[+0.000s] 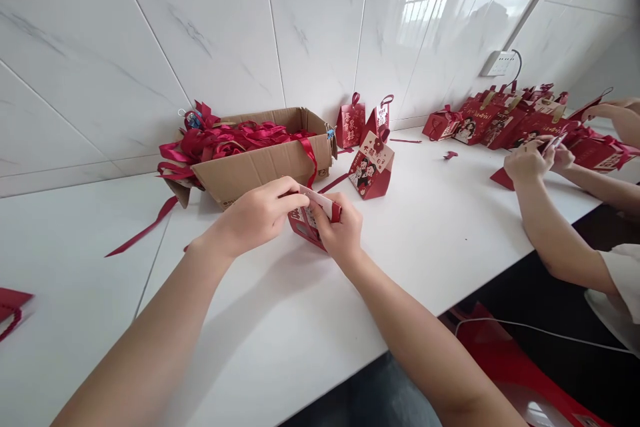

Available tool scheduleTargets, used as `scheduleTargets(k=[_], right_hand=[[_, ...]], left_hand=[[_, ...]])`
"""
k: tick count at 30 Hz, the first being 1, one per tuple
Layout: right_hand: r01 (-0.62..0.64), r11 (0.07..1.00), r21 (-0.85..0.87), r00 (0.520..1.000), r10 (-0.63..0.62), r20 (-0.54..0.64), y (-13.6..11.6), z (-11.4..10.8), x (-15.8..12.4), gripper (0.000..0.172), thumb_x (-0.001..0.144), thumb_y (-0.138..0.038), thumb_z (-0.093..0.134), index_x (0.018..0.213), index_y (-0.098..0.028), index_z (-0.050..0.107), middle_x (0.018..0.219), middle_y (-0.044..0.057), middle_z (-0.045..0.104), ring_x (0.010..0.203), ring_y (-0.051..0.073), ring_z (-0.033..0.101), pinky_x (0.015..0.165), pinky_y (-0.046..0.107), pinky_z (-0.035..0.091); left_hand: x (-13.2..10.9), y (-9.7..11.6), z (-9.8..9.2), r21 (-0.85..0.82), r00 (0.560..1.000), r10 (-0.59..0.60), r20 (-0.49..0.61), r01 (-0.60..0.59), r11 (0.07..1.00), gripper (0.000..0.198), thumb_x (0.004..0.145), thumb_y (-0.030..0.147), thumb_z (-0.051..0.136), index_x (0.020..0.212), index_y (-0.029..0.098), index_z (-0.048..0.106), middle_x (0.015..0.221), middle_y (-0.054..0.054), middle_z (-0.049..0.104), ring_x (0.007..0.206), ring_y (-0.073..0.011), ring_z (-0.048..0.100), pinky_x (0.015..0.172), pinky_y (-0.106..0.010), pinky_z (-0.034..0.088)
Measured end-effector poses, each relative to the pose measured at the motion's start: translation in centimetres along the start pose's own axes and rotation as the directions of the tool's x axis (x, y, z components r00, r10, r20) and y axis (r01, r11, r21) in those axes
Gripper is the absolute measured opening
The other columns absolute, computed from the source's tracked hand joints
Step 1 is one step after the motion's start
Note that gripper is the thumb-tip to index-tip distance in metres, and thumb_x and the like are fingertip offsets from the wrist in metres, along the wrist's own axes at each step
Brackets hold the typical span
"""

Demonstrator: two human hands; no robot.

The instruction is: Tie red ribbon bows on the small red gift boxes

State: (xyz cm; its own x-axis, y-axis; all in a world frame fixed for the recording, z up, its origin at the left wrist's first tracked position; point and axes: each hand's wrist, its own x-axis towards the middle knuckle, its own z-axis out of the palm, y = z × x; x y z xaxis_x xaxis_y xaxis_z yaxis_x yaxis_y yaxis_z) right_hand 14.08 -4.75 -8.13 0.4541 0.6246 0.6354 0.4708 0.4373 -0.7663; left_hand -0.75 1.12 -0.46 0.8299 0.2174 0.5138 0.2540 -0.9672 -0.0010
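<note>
A small red printed gift box (306, 229) is between my two hands over the white table, its pale top edge tilted up. My left hand (265, 213) pinches that top edge from the left, fingers bent over it. On the other side my right hand (340, 230) grips the box, thumb on the printed face. My fingers hide much of the box. Just beyond stands a finished-looking gift box (373, 165) with a couple printed on it and a ribbon loop on top. A cardboard box (265, 163) heaped with red ribbons (250, 138) sits behind my left hand.
Two upright gift boxes (351, 123) stand near the tiled wall. Several more red boxes (500, 121) are grouped at the right, where a co-worker's hands (530, 159) hold something. A loose ribbon (143, 233) trails left; a red piece (14, 303) lies at the left edge.
</note>
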Motion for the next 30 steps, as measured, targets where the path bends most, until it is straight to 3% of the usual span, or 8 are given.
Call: scheduleTargets(k=[9, 15, 18, 24, 30], right_hand=[[0.035, 0.999, -0.005, 0.999, -0.035, 0.029, -0.23, -0.03, -0.04, 0.012, 0.086, -0.034, 0.056, 0.08, -0.024, 0.058, 0.071, 0.002, 0.065, 0.063, 0.015, 0.058, 0.06, 0.029, 0.047], [0.058, 0.998, -0.029, 0.998, -0.057, 0.029, -0.43, -0.15, -0.12, 0.012, 0.087, -0.033, 0.054, 0.082, -0.024, 0.061, 0.07, 0.001, 0.066, 0.063, 0.015, 0.059, 0.06, 0.029, 0.048], [0.086, 0.995, -0.051, 0.996, -0.084, 0.026, -0.46, -0.22, -0.08, 0.012, 0.087, -0.033, 0.054, 0.083, -0.024, 0.061, 0.068, 0.001, 0.065, 0.06, 0.015, 0.057, 0.059, 0.028, 0.047], [0.172, 0.983, -0.058, 0.985, -0.171, 0.016, -0.45, -0.09, -0.1, 0.011, 0.088, -0.03, 0.055, 0.085, -0.024, 0.063, 0.073, 0.002, 0.068, 0.063, 0.014, 0.06, 0.06, 0.027, 0.049], [0.268, 0.959, -0.095, 0.961, -0.272, -0.041, 0.08, 0.09, -0.1, 0.007, 0.088, -0.025, 0.058, 0.085, -0.022, 0.063, 0.068, 0.0, 0.066, 0.059, 0.012, 0.06, 0.057, 0.026, 0.049]], left_hand=[[-0.22, -0.14, -0.43, -0.181, 0.994, -0.076, 0.079, 0.09, 0.979, 0.032, 0.088, 0.004, 0.035, 0.097, 0.022, 0.06, 0.098, -0.003, 0.059, 0.085, -0.0118, 0.06, 0.073, -0.023, 0.049], [-0.12, 0.26, -0.44, -0.217, 0.982, -0.187, -0.016, 0.179, 0.96, 0.015, 0.093, 0.018, 0.046, 0.105, 0.021, 0.054, 0.093, 0.001, 0.066, 0.08, -0.0113, 0.064, 0.072, -0.022, 0.053], [-0.11, 0.15, -0.42, -0.166, 0.983, -0.161, -0.092, 0.144, 0.976, 0.017, 0.093, 0.019, 0.049, 0.109, 0.022, 0.054, 0.095, 0.0, 0.068, 0.082, -0.0115, 0.065, 0.075, -0.023, 0.054], [-0.08, -0.49, -0.8, -0.128, 0.989, -0.025, -0.146, 0.006, 0.992, 0.016, 0.09, 0.011, 0.049, 0.088, 0.02, 0.061, 0.086, -0.001, 0.067, 0.08, -0.0127, 0.062, 0.074, -0.025, 0.053], [0.0, -0.37, -0.88, -0.202, 0.991, -0.065, -0.116, 0.04, 0.979, 0.016, 0.089, 0.009, 0.05, 0.087, 0.018, 0.063, 0.083, -0.001, 0.067, 0.077, -0.0108, 0.062, 0.072, -0.022, 0.053]])
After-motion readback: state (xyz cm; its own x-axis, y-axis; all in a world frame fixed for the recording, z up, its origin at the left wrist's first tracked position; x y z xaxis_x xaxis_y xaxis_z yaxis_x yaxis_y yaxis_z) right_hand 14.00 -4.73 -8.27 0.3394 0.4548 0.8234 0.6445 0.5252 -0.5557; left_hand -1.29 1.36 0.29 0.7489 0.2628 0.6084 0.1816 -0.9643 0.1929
